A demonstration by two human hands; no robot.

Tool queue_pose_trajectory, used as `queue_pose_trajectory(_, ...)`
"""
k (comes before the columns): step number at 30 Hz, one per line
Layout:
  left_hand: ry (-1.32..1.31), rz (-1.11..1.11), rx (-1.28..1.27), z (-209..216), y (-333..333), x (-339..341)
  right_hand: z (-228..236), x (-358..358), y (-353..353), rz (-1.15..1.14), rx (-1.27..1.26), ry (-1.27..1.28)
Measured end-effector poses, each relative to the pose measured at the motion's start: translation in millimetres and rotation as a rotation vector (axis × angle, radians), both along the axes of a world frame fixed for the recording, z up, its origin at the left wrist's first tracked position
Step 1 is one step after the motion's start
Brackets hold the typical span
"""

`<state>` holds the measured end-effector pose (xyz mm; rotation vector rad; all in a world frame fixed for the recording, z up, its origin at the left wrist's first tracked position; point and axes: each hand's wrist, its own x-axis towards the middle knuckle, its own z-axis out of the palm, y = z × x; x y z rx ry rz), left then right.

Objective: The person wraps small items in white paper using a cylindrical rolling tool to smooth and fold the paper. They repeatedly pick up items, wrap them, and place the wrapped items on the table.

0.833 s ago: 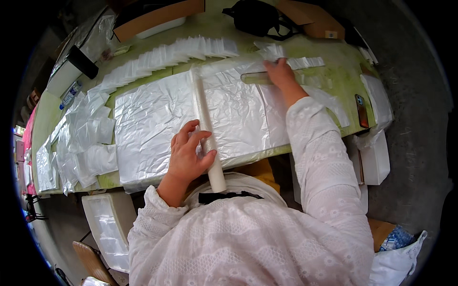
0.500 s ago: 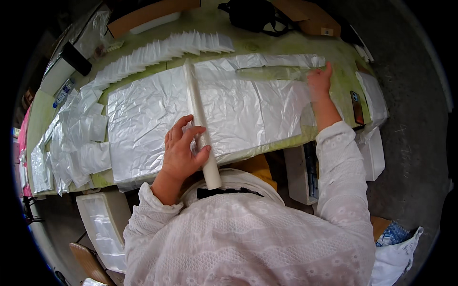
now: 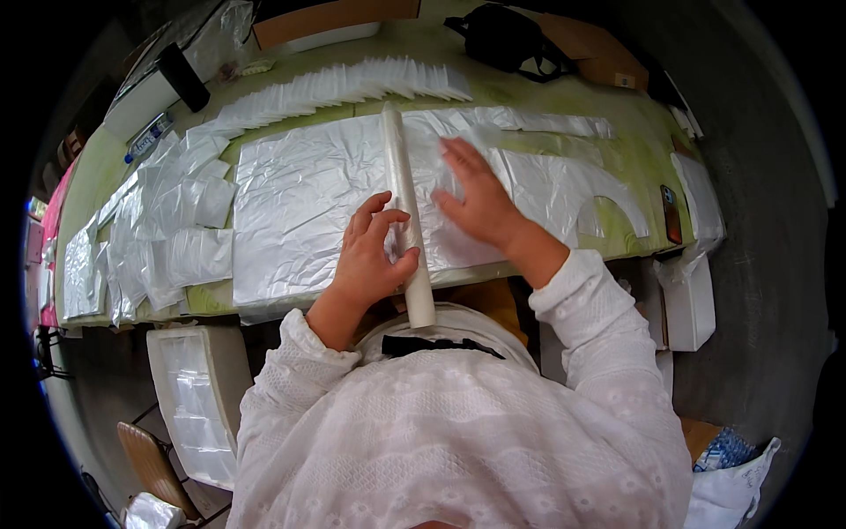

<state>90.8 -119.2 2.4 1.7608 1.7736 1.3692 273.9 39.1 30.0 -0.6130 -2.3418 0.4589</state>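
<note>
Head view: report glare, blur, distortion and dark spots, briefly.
In the head view, bright, crinkled glare on the plastic sheeting; in the head view, the right hand looks slightly smeared at the fingers, the left hand crisper; in the head view, the green table's near edge bows, corners are black, and the floor at right is dim.

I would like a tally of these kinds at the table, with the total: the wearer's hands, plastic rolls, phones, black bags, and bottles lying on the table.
Hands: 2 (left hand, right hand)
Plastic roll: 1
Phone: 1
Black bag: 1
Bottle: 1
Total: 6
</note>
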Motion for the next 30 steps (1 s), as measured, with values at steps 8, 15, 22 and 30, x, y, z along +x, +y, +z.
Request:
queue_pose_trajectory(8,0.140,-0.312,-0.086,38,15,-30,-2,-43,-103,0.316,-0.248,-0.132)
queue_pose_trajectory(15,-0.075,-0.217,-0.099,0,-4,-75,0,-41,-128,0.380,-0.071,0.121)
queue_pose_trajectory(22,0.283,-0.241,-0.211,18,-24,-95,8,-93,-153,0.787,-0.260,0.022)
queue_pose_trajectory(30,0.479,0.374,-0.164,50,-97,-135,-2,-32,-152,0.665,-0.321,0.188)
